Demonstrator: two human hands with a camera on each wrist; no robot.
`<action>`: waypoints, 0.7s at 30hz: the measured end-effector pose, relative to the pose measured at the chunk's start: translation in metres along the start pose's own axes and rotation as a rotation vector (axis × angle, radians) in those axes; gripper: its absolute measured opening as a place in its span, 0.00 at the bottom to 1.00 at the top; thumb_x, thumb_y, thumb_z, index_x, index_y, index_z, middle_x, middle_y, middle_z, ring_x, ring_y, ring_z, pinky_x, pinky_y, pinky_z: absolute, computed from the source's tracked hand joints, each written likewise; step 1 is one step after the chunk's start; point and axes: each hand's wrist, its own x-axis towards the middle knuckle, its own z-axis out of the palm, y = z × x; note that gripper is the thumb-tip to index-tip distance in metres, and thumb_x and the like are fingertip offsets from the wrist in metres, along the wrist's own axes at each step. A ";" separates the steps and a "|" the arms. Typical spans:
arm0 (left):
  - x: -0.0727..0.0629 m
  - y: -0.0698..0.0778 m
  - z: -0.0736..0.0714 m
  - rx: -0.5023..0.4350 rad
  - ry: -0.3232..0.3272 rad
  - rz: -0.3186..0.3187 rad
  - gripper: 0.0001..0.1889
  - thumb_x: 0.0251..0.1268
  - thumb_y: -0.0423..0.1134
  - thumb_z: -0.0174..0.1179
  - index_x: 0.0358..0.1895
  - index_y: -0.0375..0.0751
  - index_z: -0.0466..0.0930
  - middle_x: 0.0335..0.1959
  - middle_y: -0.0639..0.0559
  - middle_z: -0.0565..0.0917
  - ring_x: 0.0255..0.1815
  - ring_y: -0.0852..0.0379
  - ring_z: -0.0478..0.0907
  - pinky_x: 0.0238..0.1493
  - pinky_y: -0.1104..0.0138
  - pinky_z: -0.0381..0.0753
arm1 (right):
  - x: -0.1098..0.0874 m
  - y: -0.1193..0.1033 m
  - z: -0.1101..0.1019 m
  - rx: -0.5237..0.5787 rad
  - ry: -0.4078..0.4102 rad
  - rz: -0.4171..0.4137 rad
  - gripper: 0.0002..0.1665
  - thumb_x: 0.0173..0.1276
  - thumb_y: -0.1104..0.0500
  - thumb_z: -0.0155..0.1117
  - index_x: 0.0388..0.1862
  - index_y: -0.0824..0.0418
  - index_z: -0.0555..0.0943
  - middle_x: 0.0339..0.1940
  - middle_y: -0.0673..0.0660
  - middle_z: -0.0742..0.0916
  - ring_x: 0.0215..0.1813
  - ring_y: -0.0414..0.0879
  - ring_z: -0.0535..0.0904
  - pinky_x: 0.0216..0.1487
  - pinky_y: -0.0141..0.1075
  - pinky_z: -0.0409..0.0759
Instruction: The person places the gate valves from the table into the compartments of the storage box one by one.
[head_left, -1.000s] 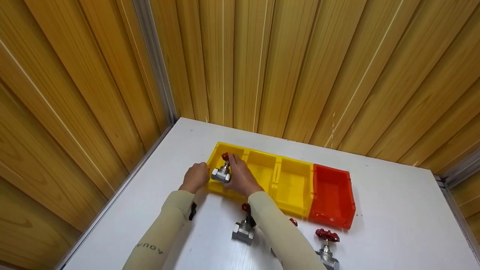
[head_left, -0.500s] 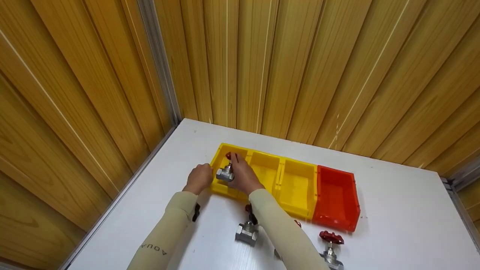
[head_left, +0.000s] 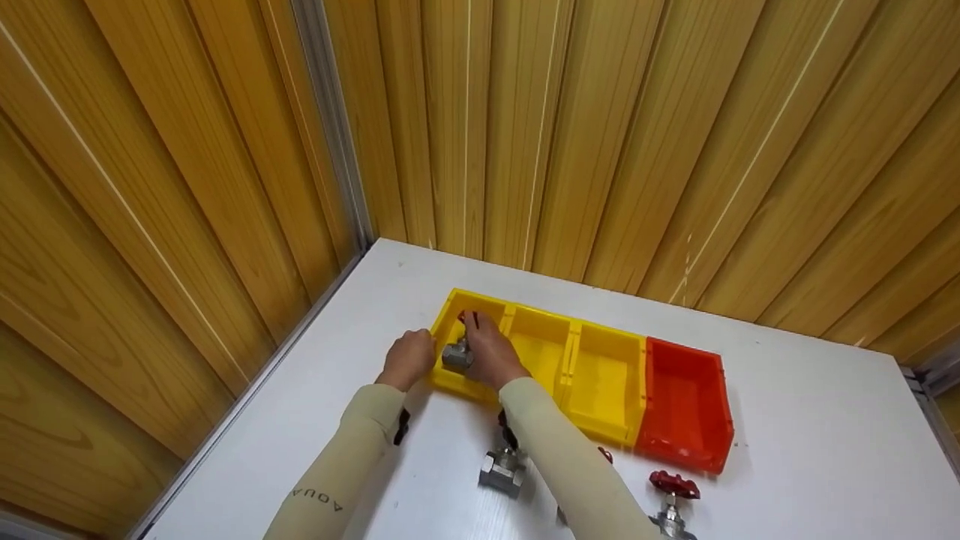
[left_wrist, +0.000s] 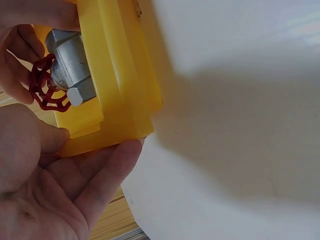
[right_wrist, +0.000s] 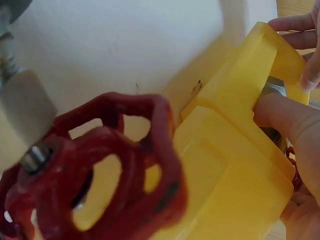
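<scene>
My right hand (head_left: 491, 352) holds a metal valve (head_left: 456, 355) with a red handwheel (left_wrist: 47, 85) inside the leftmost yellow bin (head_left: 461, 386). In the left wrist view the valve body lies close behind the bin's wall (left_wrist: 117, 65), with the handwheel facing away from it. My left hand (head_left: 409, 358) pinches the outer side wall of that same bin, thumb inside and fingers outside. A second valve (head_left: 501, 472) stands on the table below my right wrist; its red handwheel (right_wrist: 100, 165) looms large in the right wrist view.
Two more yellow bins (head_left: 600, 382) and a red bin (head_left: 686, 405) continue the row to the right. Another valve (head_left: 675, 487) sits at the front right, and one more is mostly hidden behind my right sleeve (head_left: 570, 457). Wood-look panels (head_left: 525, 135) rise behind the white table (head_left: 810, 427).
The right hand has lowered the valve deeper into the leftmost bin. My left hand keeps its grip on the bin's side. The whole scene has shifted slightly right in the head view.
</scene>
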 end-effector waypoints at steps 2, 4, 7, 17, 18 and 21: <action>0.000 0.000 0.001 -0.004 -0.004 0.005 0.13 0.75 0.39 0.48 0.42 0.33 0.78 0.26 0.47 0.77 0.23 0.55 0.69 0.27 0.65 0.68 | 0.001 0.000 0.001 -0.025 0.003 -0.011 0.55 0.55 0.62 0.75 0.76 0.59 0.53 0.69 0.64 0.67 0.63 0.53 0.73 0.65 0.42 0.73; 0.000 0.000 0.001 -0.008 -0.006 0.005 0.13 0.75 0.39 0.48 0.43 0.32 0.78 0.26 0.47 0.77 0.24 0.55 0.69 0.27 0.65 0.68 | 0.003 0.000 0.002 -0.046 0.009 -0.022 0.53 0.55 0.62 0.75 0.75 0.60 0.55 0.67 0.64 0.69 0.61 0.53 0.74 0.65 0.42 0.74; 0.000 0.000 0.001 -0.010 -0.006 0.002 0.13 0.75 0.39 0.48 0.42 0.33 0.78 0.26 0.47 0.77 0.24 0.55 0.69 0.28 0.65 0.69 | 0.005 0.000 0.004 -0.075 0.022 -0.039 0.49 0.57 0.62 0.74 0.73 0.60 0.57 0.64 0.64 0.71 0.58 0.52 0.74 0.64 0.42 0.75; 0.001 -0.002 0.001 0.017 0.030 0.040 0.12 0.75 0.38 0.49 0.40 0.33 0.78 0.27 0.45 0.80 0.23 0.55 0.71 0.28 0.64 0.71 | 0.006 -0.002 0.008 -0.147 0.090 -0.082 0.42 0.59 0.62 0.72 0.68 0.64 0.61 0.56 0.64 0.74 0.52 0.54 0.76 0.61 0.41 0.77; 0.001 -0.003 0.001 0.010 0.023 0.032 0.12 0.75 0.38 0.49 0.41 0.33 0.78 0.26 0.46 0.79 0.23 0.55 0.71 0.27 0.65 0.71 | 0.006 -0.002 0.009 -0.146 0.086 -0.078 0.42 0.58 0.62 0.73 0.67 0.64 0.62 0.56 0.64 0.74 0.52 0.54 0.76 0.62 0.42 0.77; 0.001 -0.003 0.002 0.001 0.009 0.019 0.12 0.75 0.39 0.48 0.43 0.33 0.78 0.25 0.48 0.77 0.23 0.55 0.70 0.27 0.66 0.70 | 0.007 -0.003 0.010 -0.135 0.062 -0.054 0.42 0.58 0.61 0.73 0.67 0.63 0.62 0.57 0.64 0.75 0.52 0.54 0.76 0.63 0.42 0.76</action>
